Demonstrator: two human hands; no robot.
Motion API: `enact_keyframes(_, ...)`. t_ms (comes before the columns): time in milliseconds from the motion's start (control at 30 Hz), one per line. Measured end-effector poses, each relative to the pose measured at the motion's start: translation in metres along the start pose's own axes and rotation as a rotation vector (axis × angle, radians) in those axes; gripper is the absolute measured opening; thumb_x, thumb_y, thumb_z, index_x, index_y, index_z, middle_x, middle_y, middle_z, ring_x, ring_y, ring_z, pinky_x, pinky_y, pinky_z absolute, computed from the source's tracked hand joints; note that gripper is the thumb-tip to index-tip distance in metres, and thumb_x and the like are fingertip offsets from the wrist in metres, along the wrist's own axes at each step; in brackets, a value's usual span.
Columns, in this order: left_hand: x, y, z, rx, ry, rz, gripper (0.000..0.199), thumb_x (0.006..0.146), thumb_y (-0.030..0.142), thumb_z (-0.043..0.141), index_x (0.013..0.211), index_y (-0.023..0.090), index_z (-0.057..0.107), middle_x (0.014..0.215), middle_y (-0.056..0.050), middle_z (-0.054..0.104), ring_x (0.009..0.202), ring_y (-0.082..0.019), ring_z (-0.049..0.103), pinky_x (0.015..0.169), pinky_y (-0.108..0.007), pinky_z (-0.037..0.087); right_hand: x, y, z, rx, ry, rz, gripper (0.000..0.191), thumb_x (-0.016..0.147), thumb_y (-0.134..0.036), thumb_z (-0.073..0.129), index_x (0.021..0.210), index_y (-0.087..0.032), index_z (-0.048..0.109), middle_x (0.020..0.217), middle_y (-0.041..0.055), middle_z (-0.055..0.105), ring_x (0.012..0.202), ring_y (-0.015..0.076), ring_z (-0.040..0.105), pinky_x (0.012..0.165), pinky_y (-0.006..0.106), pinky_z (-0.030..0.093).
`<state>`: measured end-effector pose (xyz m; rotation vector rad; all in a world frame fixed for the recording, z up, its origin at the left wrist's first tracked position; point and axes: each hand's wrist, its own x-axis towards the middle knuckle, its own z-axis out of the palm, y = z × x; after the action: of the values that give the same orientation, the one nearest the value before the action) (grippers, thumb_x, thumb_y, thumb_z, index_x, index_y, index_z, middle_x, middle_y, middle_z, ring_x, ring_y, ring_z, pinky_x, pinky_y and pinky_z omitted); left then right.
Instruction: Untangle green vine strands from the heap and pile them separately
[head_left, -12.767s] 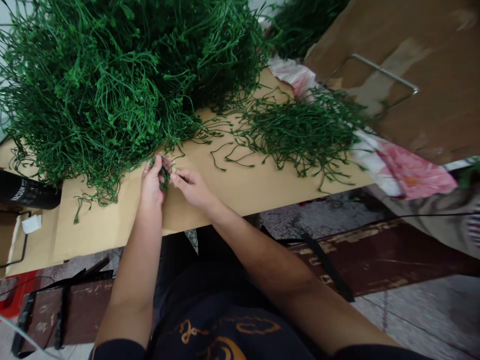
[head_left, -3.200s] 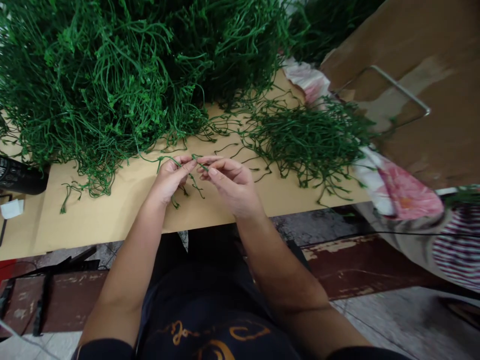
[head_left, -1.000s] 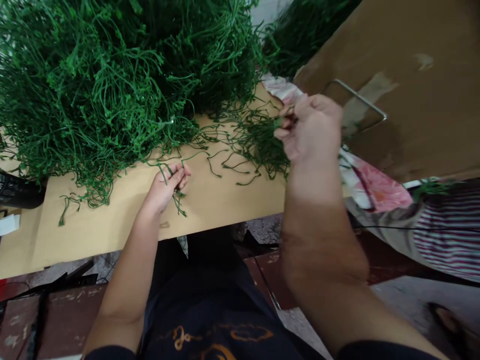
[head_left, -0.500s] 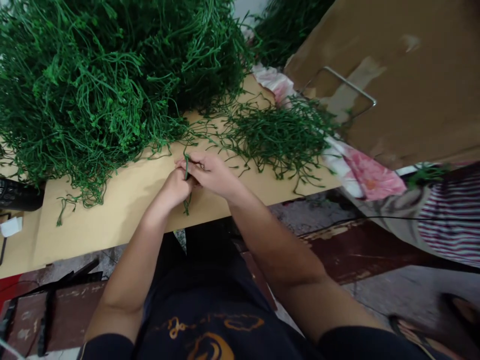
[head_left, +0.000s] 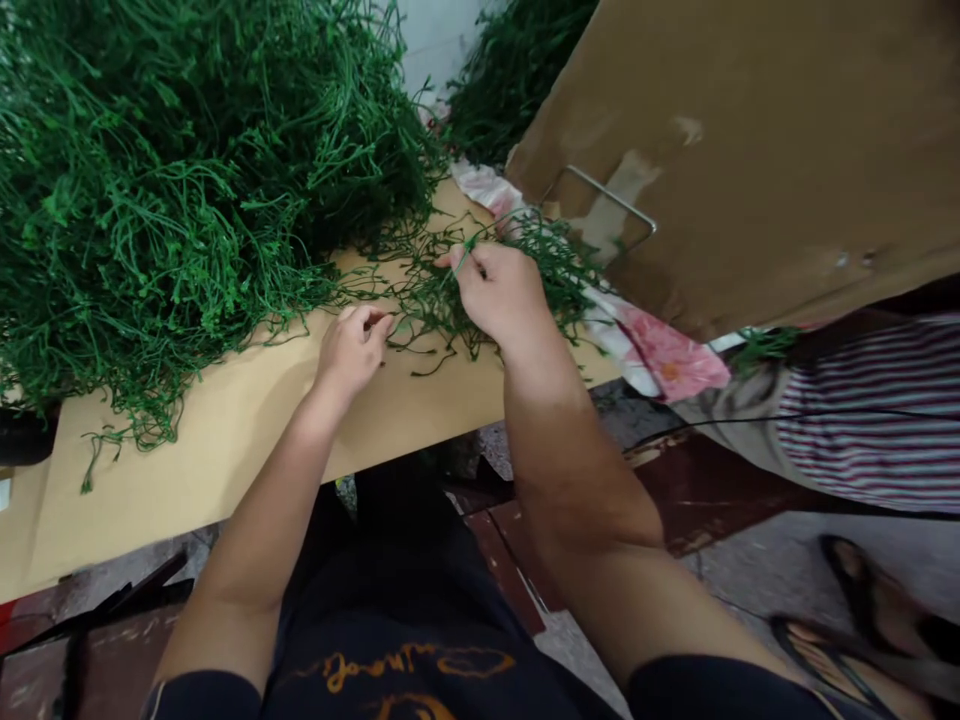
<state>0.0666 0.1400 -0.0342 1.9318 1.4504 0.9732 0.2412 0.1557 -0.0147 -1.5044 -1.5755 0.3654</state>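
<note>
My right hand [head_left: 501, 287] is closed in a pinch on a thin green artificial-looking plant stem [head_left: 468, 246], over a smaller pile of similar stems [head_left: 551, 245]. To its lower left, my left hand [head_left: 351, 348] hovers over the tan board [head_left: 262, 410], thumb and fingers curled together. Whatever lies between those fingertips, if anything, is too small to make out. A large heap of the same green branching stems [head_left: 187, 200] fills the upper left. Its loose ends trail onto the board near my left hand.
A big cardboard sheet [head_left: 750, 150] with a metal wire handle [head_left: 611, 190] leans at the right. Pink and white plastic wrapping [head_left: 667, 355] lies along its lower edge. Beside it is a person in striped clothing [head_left: 877, 410]. More greenery [head_left: 510, 80] stands behind.
My hands, together over the board before, are now apart. The right one has moved right and up with the green stem to the smaller pile; the left stays over the board. The view has shifted.
</note>
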Motion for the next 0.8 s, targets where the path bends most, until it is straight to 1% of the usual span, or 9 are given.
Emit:
enact_keyframes(67,0.0,-0.003,0.004,-0.056,-0.016,-0.021,0.015,0.079,0.027,0.054,0.085,0.015,0.06,0.09,-0.007,0.062,0.085,-0.016,0.057,0.081,-0.032,0.045,-0.001,0.001,-0.001,0.028,0.015,0.04,0.043,0.086,-0.05,0.04,0.073,-0.016,0.064,0.059,0.0024,0.053,0.073,0.0172,0.057,0.075,0.034,0.046)
enact_keyframes(167,-0.002,0.0,0.008,-0.26,-0.081,-0.062,0.016,0.079,0.023,0.055,0.092,0.015,0.057,0.091,-0.006,0.063,0.084,-0.013,0.058,0.08,-0.028,0.045,-0.006,-0.003,0.008,0.332,-0.027,0.065,0.05,0.085,-0.057,0.034,0.075,-0.017,0.062,0.067,0.0033,0.06,0.073,0.0151,0.06,0.072,0.032,0.049)
enact_keyframes(267,-0.004,0.012,0.006,-0.453,-0.154,-0.124,0.016,0.081,0.023,0.053,0.093,0.013,0.055,0.084,-0.004,0.062,0.077,-0.01,0.057,0.075,-0.024,0.045,-0.008,-0.008,0.02,0.572,-0.065,0.076,0.053,0.082,-0.064,0.031,0.075,-0.019,0.058,0.071,0.0035,0.062,0.07,0.0137,0.061,0.067,0.03,0.051)
enact_keyframes(333,-0.007,0.02,0.003,-0.525,-0.221,-0.176,0.017,0.083,0.029,0.05,0.087,0.013,0.055,0.075,-0.002,0.061,0.068,-0.008,0.056,0.069,-0.022,0.044,-0.008,-0.009,0.027,0.59,-0.041,0.074,0.056,0.082,-0.067,0.026,0.077,-0.02,0.057,0.071,0.0037,0.061,0.07,0.0139,0.062,0.065,0.03,0.051)
enact_keyframes(400,-0.01,0.026,0.001,-0.575,-0.26,-0.207,0.022,0.085,0.034,0.047,0.079,0.014,0.054,0.068,0.0,0.058,0.061,-0.007,0.053,0.064,-0.021,0.043,-0.007,-0.008,0.032,0.545,-0.026,0.073,0.062,0.082,-0.068,0.017,0.082,-0.021,0.057,0.071,0.0044,0.06,0.073,0.0147,0.063,0.063,0.03,0.051)
enact_keyframes(500,-0.014,0.027,0.001,-0.611,-0.238,-0.201,0.026,0.085,0.034,0.048,0.068,0.015,0.05,0.06,0.003,0.052,0.053,-0.005,0.046,0.06,-0.021,0.04,-0.005,-0.004,0.038,0.486,-0.048,0.078,0.065,0.081,-0.07,0.011,0.087,-0.023,0.056,0.07,0.0046,0.057,0.074,0.0157,0.062,0.059,0.029,0.05)
enact_keyframes(633,-0.021,0.026,0.002,-0.624,-0.214,-0.22,0.029,0.089,0.034,0.04,0.068,0.016,0.047,0.06,0.004,0.049,0.051,-0.006,0.042,0.057,-0.022,0.039,-0.002,0.0,0.04,0.548,-0.033,0.134,0.063,0.08,-0.071,0.012,0.082,-0.023,0.052,0.063,0.0024,0.053,0.071,0.0155,0.062,0.055,0.028,0.047)
enact_keyframes(700,-0.026,0.025,0.0,-0.605,-0.206,-0.207,0.03,0.089,0.036,0.037,0.068,0.017,0.046,0.06,0.003,0.048,0.052,-0.006,0.042,0.058,-0.022,0.038,-0.001,-0.001,0.04,0.602,-0.007,0.182,0.062,0.079,-0.073,0.013,0.078,-0.023,0.05,0.061,0.0016,0.05,0.068,0.0154,0.061,0.051,0.026,0.044)
enact_keyframes(800,-0.035,0.024,-0.003,-0.538,-0.242,-0.111,0.033,0.089,0.039,0.036,0.066,0.017,0.046,0.059,0.003,0.045,0.055,-0.008,0.042,0.059,-0.023,0.037,-0.001,-0.007,0.043,0.652,-0.003,0.221,0.062,0.076,-0.077,0.015,0.07,-0.022,0.044,0.057,0.0001,0.044,0.063,0.0143,0.058,0.047,0.024,0.04)
